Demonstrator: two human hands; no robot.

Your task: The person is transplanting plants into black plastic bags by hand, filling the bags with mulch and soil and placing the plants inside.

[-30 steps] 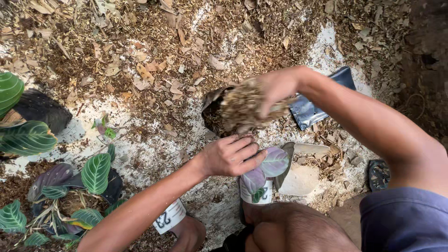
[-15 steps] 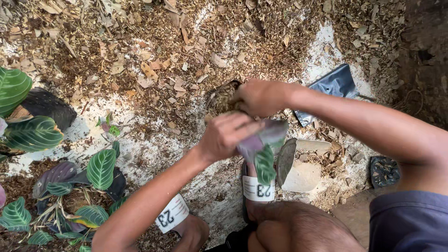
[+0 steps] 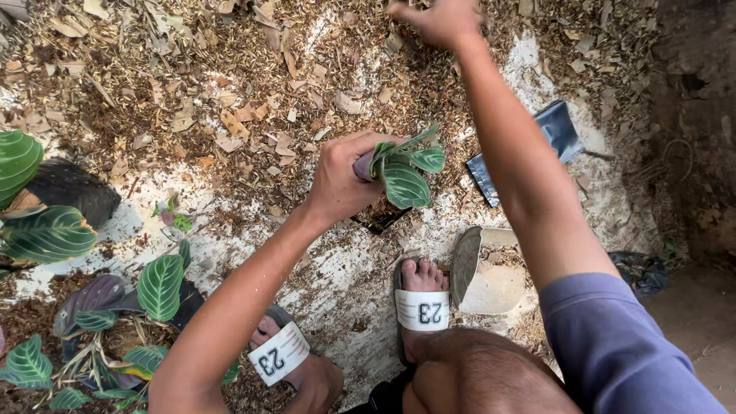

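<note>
At the far left I see large striped green leaves (image 3: pixel 34 230) lying over a black bag (image 3: pixel 73 188) on the ground. Lower down, more potted plants with striped leaves (image 3: pixel 157 285) stand together in dark soil.

Moving toward the middle, the left hand (image 3: pixel 341 180) is raised over the ground, and its fingers (image 3: pixel 360 149) are closed tightly around the stem of a small plant (image 3: pixel 402 172). The plant has green striped leaves and they spread out to the right of the fist. Just under the hand I can see the dark mouth of a small black bag (image 3: pixel 379 216), but most of it is hidden, so I cannot tell if the plant's roots are touching it.

Below, two feet in sandals with white straps (image 3: pixel 420 310) stand on pale ground (image 3: pixel 345 284) with scattered soil.

A round grey dish (image 3: pixel 465 264) lies tilted just beside the right foot.

The right hand (image 3: pixel 441 19) is stretched far forward at the top edge, over a heap of dry leaves and wood chips (image 3: pixel 230 92). Its fingers look curled down into a loose fist, but I cannot tell if they hold something. Right of this arm, a flat dark blue bag (image 3: pixel 560 130) lies on the ground.
</note>
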